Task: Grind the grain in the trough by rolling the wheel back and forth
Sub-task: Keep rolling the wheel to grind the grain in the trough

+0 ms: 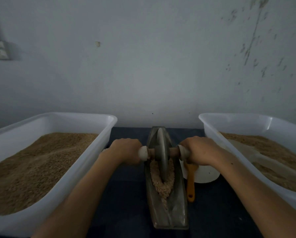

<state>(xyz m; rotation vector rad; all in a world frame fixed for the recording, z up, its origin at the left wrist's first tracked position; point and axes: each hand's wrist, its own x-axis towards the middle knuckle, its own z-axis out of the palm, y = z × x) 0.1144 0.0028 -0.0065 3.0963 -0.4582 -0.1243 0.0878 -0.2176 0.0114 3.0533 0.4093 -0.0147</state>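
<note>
Fingers (126, 162) on one wheel (161, 152), two tubs (85, 117)

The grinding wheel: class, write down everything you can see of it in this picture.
The wheel is a thin, dull grey disc that looks like metal, standing upright on its edge in the narrow boat-shaped trough, toward the far half. A wooden-looking axle runs through its centre, with pale knobs at each side. The left hand and right hand grip the axle ends. Its lower rim sits in crushed grain, which is heaped on both sides and toward the person.
</note>
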